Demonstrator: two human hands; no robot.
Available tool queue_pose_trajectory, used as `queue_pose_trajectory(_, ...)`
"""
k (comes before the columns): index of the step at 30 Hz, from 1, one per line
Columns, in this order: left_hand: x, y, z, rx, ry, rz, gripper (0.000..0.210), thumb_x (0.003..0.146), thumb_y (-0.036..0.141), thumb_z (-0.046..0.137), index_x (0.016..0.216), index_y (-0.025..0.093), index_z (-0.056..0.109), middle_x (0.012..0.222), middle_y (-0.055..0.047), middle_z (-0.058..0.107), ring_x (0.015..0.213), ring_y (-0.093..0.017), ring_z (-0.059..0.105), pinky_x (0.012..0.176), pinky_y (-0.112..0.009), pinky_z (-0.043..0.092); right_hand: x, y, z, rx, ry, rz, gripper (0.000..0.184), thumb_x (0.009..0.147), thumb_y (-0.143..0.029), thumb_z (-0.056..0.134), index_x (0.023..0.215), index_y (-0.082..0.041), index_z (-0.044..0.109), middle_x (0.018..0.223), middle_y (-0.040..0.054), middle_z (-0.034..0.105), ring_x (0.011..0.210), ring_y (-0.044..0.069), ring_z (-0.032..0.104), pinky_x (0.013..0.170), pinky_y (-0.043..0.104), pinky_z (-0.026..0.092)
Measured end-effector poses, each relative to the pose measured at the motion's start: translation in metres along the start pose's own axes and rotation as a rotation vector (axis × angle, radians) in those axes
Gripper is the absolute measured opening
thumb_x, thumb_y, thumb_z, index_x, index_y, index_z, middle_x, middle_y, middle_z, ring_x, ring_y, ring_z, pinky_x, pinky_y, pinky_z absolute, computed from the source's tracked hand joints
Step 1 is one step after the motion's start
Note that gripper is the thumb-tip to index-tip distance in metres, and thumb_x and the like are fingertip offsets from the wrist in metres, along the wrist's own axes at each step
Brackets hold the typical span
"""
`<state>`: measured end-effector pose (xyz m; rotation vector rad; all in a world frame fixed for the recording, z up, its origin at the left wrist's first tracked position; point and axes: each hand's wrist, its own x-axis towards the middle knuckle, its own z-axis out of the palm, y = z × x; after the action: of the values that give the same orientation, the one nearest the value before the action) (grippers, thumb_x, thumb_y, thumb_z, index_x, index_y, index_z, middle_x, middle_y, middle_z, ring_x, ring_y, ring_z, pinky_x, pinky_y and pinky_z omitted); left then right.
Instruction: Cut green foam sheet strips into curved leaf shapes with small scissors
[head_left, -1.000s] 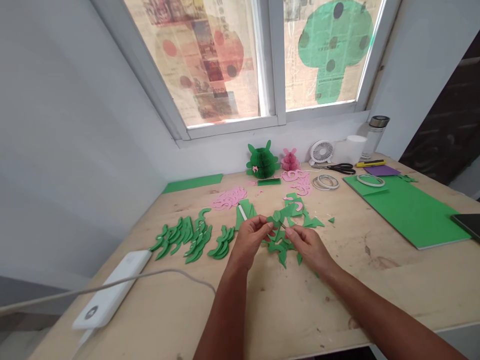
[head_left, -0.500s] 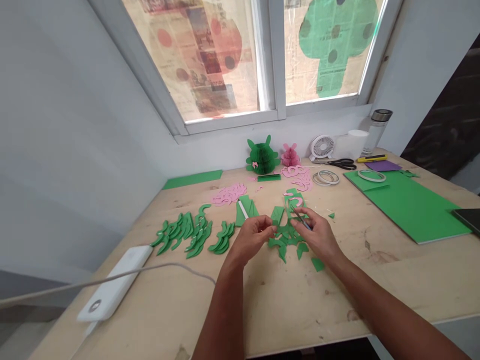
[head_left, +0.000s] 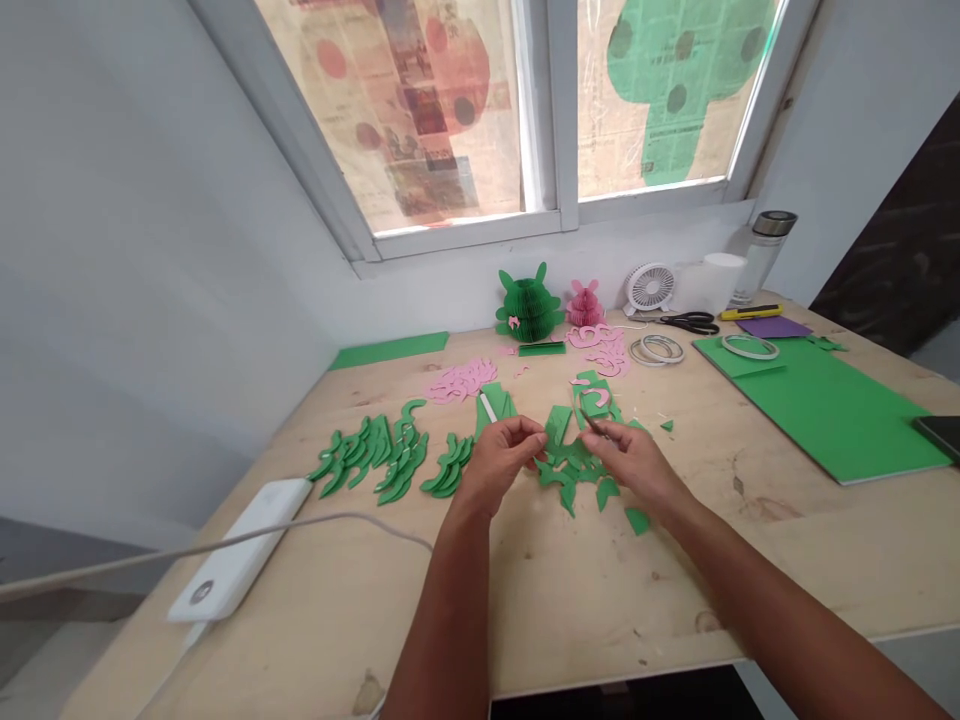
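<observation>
My left hand (head_left: 501, 458) is closed in a pinch over the middle of the table; what sits between its thumb and fingertips, if anything, I cannot make out against the green paper behind. My right hand (head_left: 632, 462) grips a slim pointed metal tool that looks like tweezers (head_left: 591, 424), its tip pointing up and left. Below and between both hands lie green paper scraps (head_left: 570, 468). Just beyond them, a pink curved paper piece (head_left: 597, 397) rests on green paper (head_left: 594, 380). A white pen-like stick (head_left: 488, 406) lies on green paper beyond my left hand.
Stacks of curved green cutouts (head_left: 405, 460) and pink cutouts (head_left: 463, 379) lie to the left. A white power bank (head_left: 240, 550) with a cable sits front left. Behind stand green (head_left: 529, 308) and pink (head_left: 584, 306) paper figures, scissors (head_left: 690, 321) and tape rolls (head_left: 657, 349). Green sheets (head_left: 817, 410) lie right.
The view has shifted slightly. My right hand and its tool have turned a little, and the tool's tip looks more upright and darker. My left hand stays pinched in nearly the same place.
</observation>
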<state>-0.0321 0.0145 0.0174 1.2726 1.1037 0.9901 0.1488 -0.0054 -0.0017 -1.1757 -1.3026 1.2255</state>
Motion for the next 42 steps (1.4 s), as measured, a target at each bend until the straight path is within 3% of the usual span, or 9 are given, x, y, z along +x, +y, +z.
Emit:
queue_pose_trajectory(2,-0.002,0.002,-0.004,-0.051,-0.062,-0.010,0.018,0.065,0.031,0.068,0.068,0.015,0.061,0.055,0.000,0.057,0.054,-0.013,0.055,0.052,-0.024,0.043,0.001,-0.004,-0.005,0.113,0.065,0.095,0.038,0.074,-0.050,0.057,0.082,-0.015,0.065,0.046,-0.0075,0.032,0.040,0.007,0.022,0.038,0.021,0.016)
queue_pose_trajectory(6,-0.005,0.004,-0.008,-0.138,-0.183,-0.021,0.019,0.067,0.033,0.068,0.070,0.015,0.060,0.058,-0.001,0.059,0.054,-0.013,0.055,0.056,-0.026,0.043,0.002,-0.008,-0.013,0.242,0.135,0.095,0.043,0.075,-0.056,0.053,0.078,-0.014,0.063,0.045,-0.0080,0.031,0.038,0.006,0.018,0.036,0.021,0.012)
queue_pose_trajectory(10,-0.005,0.004,-0.007,-0.213,-0.218,-0.022,0.020,0.066,0.032,0.069,0.070,0.016,0.059,0.055,-0.001,0.058,0.052,-0.012,0.055,0.054,-0.025,0.042,0.000,-0.008,-0.004,0.111,0.045,0.111,0.040,0.074,-0.053,0.056,0.074,-0.014,0.063,0.046,-0.0068,0.032,0.041,0.007,0.025,0.038,0.020,0.017)
queue_pose_trajectory(13,-0.003,0.002,-0.004,-0.250,-0.188,-0.032,0.021,0.065,0.032,0.070,0.070,0.015,0.059,0.055,0.000,0.057,0.052,-0.012,0.055,0.054,-0.025,0.041,-0.004,-0.006,0.006,0.084,-0.134,0.094,0.034,0.073,-0.047,0.056,0.062,-0.016,0.059,0.046,-0.0064,0.032,0.042,0.007,0.024,0.039,0.021,0.018)
queue_pose_trajectory(15,-0.001,0.001,-0.003,-0.264,-0.154,-0.035,0.022,0.065,0.033,0.070,0.070,0.015,0.059,0.056,-0.001,0.057,0.052,-0.012,0.055,0.054,-0.025,0.042,-0.005,-0.004,0.009,0.046,-0.170,0.030,0.027,0.070,-0.038,0.059,0.055,-0.016,0.055,0.045,-0.0066,0.031,0.043,0.008,0.023,0.041,0.022,0.018)
queue_pose_trajectory(25,0.000,-0.003,0.011,-0.331,-0.095,0.049,0.019,0.068,0.032,0.067,0.071,0.016,0.059,0.056,-0.001,0.060,0.052,-0.011,0.055,0.055,-0.024,0.042,-0.007,-0.003,0.013,-0.059,-0.153,-0.071,0.026,0.076,-0.040,0.055,0.073,-0.017,0.066,0.051,-0.0035,0.041,0.047,0.010,0.032,0.044,0.022,0.025)
queue_pose_trajectory(33,0.001,-0.001,0.020,-0.384,-0.038,0.085,0.022,0.065,0.032,0.069,0.069,0.015,0.057,0.056,-0.001,0.060,0.051,-0.012,0.054,0.053,-0.024,0.043,-0.005,0.009,0.013,-0.020,0.010,-0.100,0.027,0.075,-0.043,0.058,0.071,-0.017,0.063,0.055,-0.0016,0.046,0.049,0.012,0.034,0.044,0.024,0.027)
queue_pose_trajectory(39,0.000,0.000,0.025,-0.373,0.007,0.125,0.023,0.066,0.034,0.069,0.068,0.015,0.057,0.056,-0.001,0.059,0.052,-0.012,0.054,0.053,-0.024,0.043,-0.006,0.001,0.012,-0.098,-0.064,-0.214,0.024,0.079,-0.037,0.053,0.067,-0.017,0.062,0.061,0.0000,0.051,0.057,0.015,0.043,0.053,0.026,0.034)
queue_pose_trajectory(42,0.000,-0.001,0.025,-0.361,0.023,0.138,0.022,0.067,0.034,0.069,0.070,0.015,0.057,0.056,0.000,0.059,0.052,-0.011,0.054,0.054,-0.023,0.043,-0.005,0.002,0.011,-0.110,-0.010,-0.260,0.027,0.080,-0.039,0.053,0.068,-0.017,0.062,0.062,0.0008,0.053,0.060,0.016,0.045,0.055,0.026,0.036)
